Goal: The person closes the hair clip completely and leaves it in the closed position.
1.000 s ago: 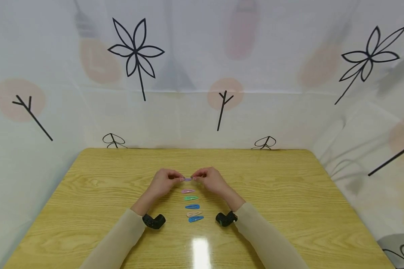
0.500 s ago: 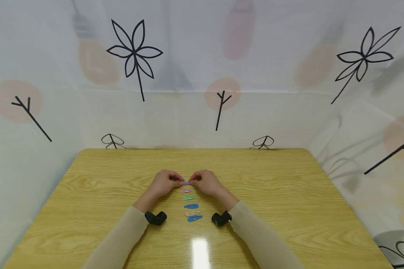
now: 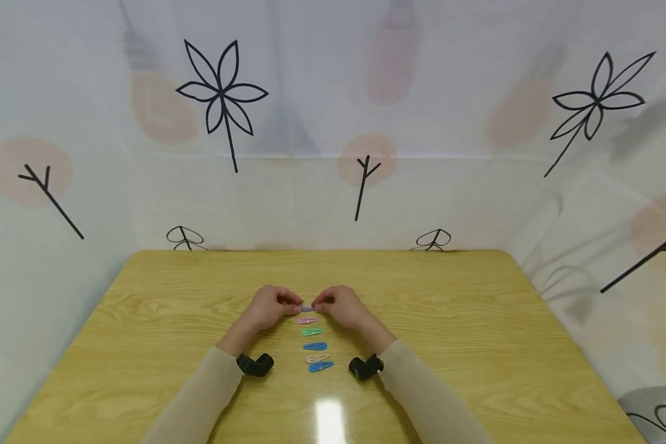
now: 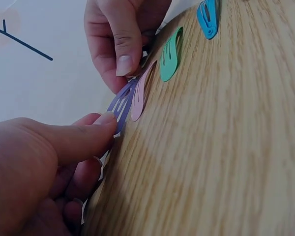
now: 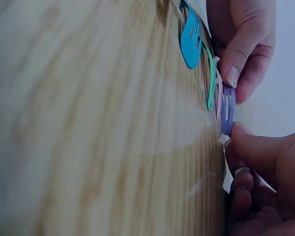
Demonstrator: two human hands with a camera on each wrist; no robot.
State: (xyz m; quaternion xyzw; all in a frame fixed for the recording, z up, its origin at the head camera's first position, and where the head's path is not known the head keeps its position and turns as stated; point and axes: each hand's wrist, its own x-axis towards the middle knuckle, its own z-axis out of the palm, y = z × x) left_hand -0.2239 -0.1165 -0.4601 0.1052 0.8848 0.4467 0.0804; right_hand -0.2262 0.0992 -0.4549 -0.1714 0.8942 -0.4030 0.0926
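Observation:
A purple snap hair clip (image 3: pixel 308 309) lies at the far end of a column of hair clips, held between both hands. My left hand (image 3: pixel 269 306) pinches one end, its thumb on top of the clip in the left wrist view. At the other end, my right hand (image 3: pixel 344 308) pinches the tip with thumb and fingers. A pink hair clip (image 4: pixel 141 93) sits right beside the purple one. Nearer to me follow a green clip (image 3: pixel 313 332), a blue clip (image 3: pixel 315 346), a beige clip (image 3: pixel 317 358) and another blue clip (image 3: pixel 320 367).
The clips lie on a wood-grain table (image 3: pixel 449 320). A white cloth (image 3: pixel 288 197) with black plant drawings hangs behind and at the sides. Dark devices are strapped on the left wrist (image 3: pixel 255 365) and right wrist (image 3: pixel 365 368).
Both hands have drawn the purple hair clip nearer to me, closing much of the gap to the pink one. The other clips keep their places in the column.

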